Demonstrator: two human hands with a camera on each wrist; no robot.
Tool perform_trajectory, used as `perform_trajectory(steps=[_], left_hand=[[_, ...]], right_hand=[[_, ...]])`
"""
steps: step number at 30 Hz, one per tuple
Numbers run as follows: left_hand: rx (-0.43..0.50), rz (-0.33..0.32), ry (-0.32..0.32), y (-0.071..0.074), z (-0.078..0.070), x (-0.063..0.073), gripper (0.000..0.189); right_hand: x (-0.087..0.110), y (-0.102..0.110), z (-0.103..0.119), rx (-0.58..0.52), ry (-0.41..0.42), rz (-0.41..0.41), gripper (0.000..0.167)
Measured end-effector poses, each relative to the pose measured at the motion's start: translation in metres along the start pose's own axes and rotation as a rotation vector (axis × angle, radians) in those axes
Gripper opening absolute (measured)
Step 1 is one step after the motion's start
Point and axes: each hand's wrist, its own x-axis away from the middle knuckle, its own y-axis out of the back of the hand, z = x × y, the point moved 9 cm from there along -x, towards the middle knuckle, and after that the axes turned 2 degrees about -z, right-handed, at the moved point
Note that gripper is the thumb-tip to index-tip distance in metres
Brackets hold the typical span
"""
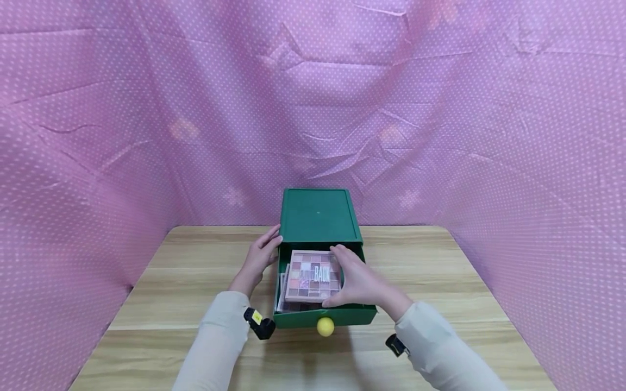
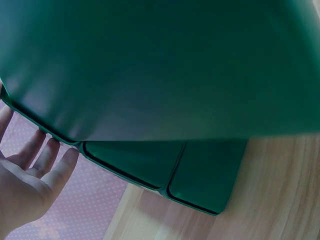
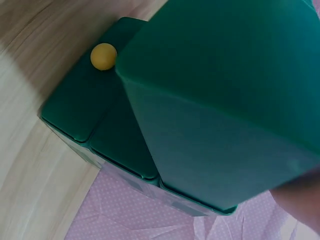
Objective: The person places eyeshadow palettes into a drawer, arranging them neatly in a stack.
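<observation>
A green drawer cabinet (image 1: 318,217) stands on the table with its top drawer (image 1: 354,317) pulled out. My right hand (image 1: 362,281) spans a square eyeshadow palette (image 1: 305,277) marked "BACK", gripping it between thumb and fingers at the drawer's opening. Partly covered beneath it, more flat cases (image 1: 282,293) show in the drawer's left side. My left hand (image 1: 256,260) has its fingers extended, touching the left side of the cabinet; in the left wrist view its fingertips meet the cabinet edge. The right wrist view shows only a blurred part of the right hand (image 3: 300,202); the drawer hides the palette there.
A yellow ball-shaped knob (image 1: 325,326) sits on the top drawer's front. Another yellow knob (image 3: 104,56) shows on a lower drawer, which is closed. The wooden table (image 1: 195,282) is bordered by a pink dotted cloth (image 1: 313,108) at the back and sides.
</observation>
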Motion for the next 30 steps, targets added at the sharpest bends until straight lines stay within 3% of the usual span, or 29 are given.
perform_trajectory(steps=[14, 30], left_hand=[[-0.026, -0.012, 0.018, 0.003, 0.002, -0.002, 0.043], [0.013, 0.024, -0.011, 0.002, -0.002, -0.003, 0.045]], right_hand=[[-0.009, -0.019, 0.004, 0.077, 0.028, 0.067, 0.100], [-0.014, -0.028, 0.007, 0.129, 0.076, 0.107, 0.095]])
